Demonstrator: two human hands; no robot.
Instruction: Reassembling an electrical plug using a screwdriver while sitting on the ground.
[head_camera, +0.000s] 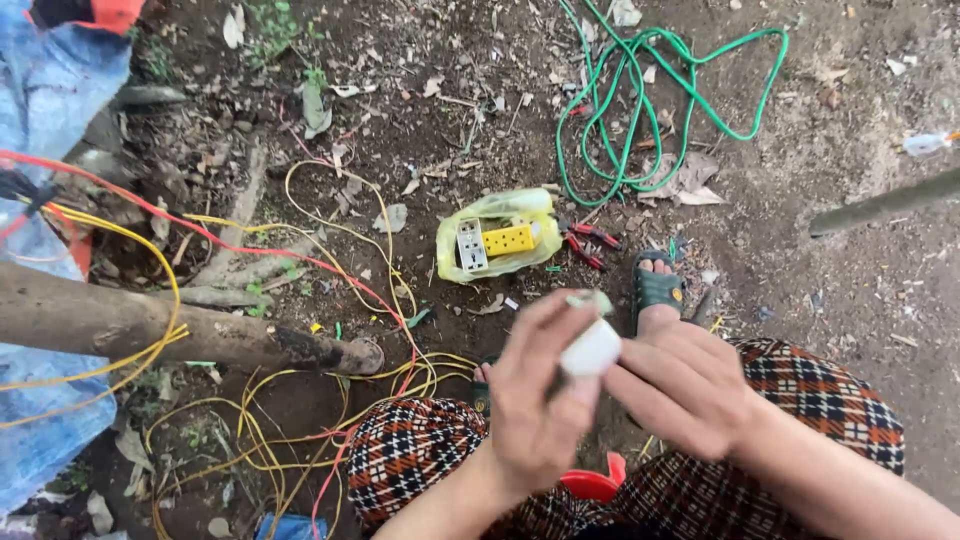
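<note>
- Fitting, small, white, blocky (592, 350): held up in front of the knees, between both hands, above the bare earth. Blurred by motion; its exact kind cannot be made out, though it looks like a moulded plastic electrical part.
- Left hand (535, 400): fingers curled round the white fitting from the left, thumb side up, grasping it. A pale greenish scrap (590, 300) shows at the fingertips; whether it is tape, wire or part of the fitting cannot be told.
- Right hand (680, 385): fingers extended toward the fitting and touching its right edge; it seems to steady rather than clamp, but the blur leaves the grip uncertain.
- Handling, judged: light, rigid, smooth-faced, so likely a little slippery; best taken by its flat opposite sides. Thin plastic corners or any terminals could crack or bend if squeezed hard.
- Yellow plastic bag (497, 240): on the ground ahead, well apart from the hands, holding a white socket (471, 245) and a yellow socket block (510, 239).
- Red-handled pliers (588, 245): just beside the bag, on its right.
- Green cable (640, 100): loosely coiled, farther off.
- Yellow and red wires (300, 420): tangled over the soil at left, running across a log (150, 330).
- Green sandal (657, 290): on one foot, partly hidden by the right hand.
- Hidden or cut off: the fitting's underside and any wire entering it; a red object (598, 483) between the knees, mostly covered by the checked trousers (800, 390).
</note>
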